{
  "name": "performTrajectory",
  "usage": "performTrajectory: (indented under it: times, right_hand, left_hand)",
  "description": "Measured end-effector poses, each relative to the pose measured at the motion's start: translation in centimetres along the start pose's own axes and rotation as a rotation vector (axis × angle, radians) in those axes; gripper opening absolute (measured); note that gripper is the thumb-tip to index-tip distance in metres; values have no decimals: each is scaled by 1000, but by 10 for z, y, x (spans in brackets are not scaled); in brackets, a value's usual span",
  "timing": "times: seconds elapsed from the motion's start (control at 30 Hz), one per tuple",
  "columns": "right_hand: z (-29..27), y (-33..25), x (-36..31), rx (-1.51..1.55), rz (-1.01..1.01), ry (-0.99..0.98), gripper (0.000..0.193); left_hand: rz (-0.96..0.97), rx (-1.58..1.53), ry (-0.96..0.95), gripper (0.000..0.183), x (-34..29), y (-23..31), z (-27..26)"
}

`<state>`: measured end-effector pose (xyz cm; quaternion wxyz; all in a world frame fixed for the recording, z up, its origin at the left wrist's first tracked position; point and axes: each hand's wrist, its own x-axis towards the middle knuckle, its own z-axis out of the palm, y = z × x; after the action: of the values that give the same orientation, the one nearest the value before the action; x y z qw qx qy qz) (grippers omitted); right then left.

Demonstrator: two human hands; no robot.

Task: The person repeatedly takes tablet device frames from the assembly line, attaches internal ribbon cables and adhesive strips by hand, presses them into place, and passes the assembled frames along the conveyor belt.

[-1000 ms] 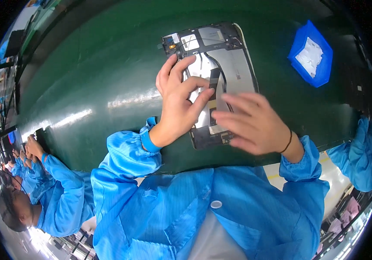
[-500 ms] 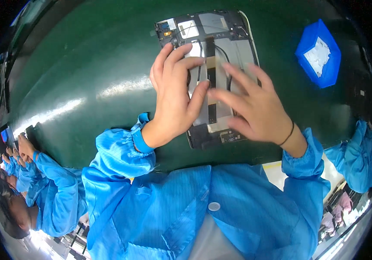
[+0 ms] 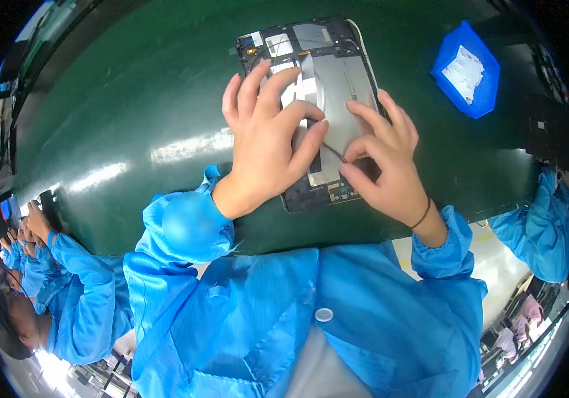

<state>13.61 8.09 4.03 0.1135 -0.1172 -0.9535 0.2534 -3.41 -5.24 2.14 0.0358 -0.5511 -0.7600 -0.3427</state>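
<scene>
An opened tablet (image 3: pixel 345 74), its silver plates and dark-edged inner parts showing, lies on the green table in front of me. My left hand (image 3: pixel 258 149) reaches over its left side, thumb and forefinger pinched on one end of a thin dark cable (image 3: pixel 333 152). From there the cable slants to my right hand (image 3: pixel 390 169), whose thumb and forefinger pinch the other end over the tablet's lower right part. The remaining fingers of both hands are spread. My left hand covers much of the tablet's left side.
A blue bin (image 3: pixel 488 89) with white pieces (image 3: pixel 463 73) in it stands to the right on the green table (image 3: pixel 132 86). At the left sits a co-worker in a blue smock (image 3: pixel 92 312), and another person's blue sleeve (image 3: pixel 529 229) shows at the right.
My right hand has gone from blurred, spread fingers to a pinch on the cable. The black-and-tan strip down the tablet's middle no longer lies flat there. The view has shifted slightly.
</scene>
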Motion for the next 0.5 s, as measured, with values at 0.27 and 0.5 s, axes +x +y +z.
performTrajectory:
  times: [0.27,0.5]
  right_hand:
    - [6,1,-14,169,38,151,18]
    - [7,-3,-13,111,-28,182,17]
  left_hand:
    - [-18,-262,210,37,-1,17,-11]
    - [349,-98,209,20,-14,20,-7]
